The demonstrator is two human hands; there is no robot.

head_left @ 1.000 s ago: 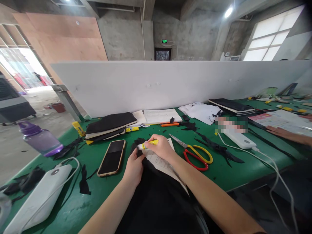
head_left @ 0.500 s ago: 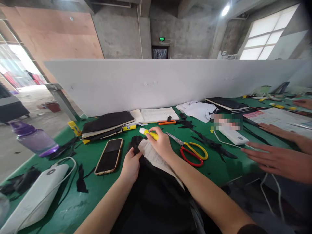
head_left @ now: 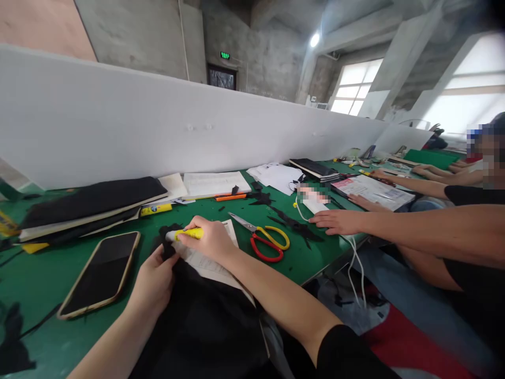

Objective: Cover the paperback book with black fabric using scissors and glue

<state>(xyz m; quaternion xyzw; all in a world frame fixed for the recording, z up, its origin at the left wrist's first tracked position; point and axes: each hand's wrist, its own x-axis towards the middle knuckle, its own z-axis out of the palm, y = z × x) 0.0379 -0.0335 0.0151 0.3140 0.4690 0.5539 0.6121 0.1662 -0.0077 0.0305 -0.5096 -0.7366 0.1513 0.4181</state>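
Eleven o'clock: right hand [head_left: 213,241] grips light-looking yellow plastic glue stick [head_left: 191,233]; hold mid-barrel; left hand [head_left: 152,279] pinches soft-looking black cloth [head_left: 201,321].

The person is wearing a plain black fabric sleeve [head_left: 347,350] on the right arm, its dark, curved hem encircling the arm near the elbow (the edge of the view is cutting off the rest). Below it, the smooth, bare right forearm [head_left: 280,292] is tapering towards the ungloved right hand [head_left: 209,239]. The bare left forearm [head_left: 114,331] is narrowing into an ungloved left hand [head_left: 155,276], its slim fingers [head_left: 170,259] showing uncovered.
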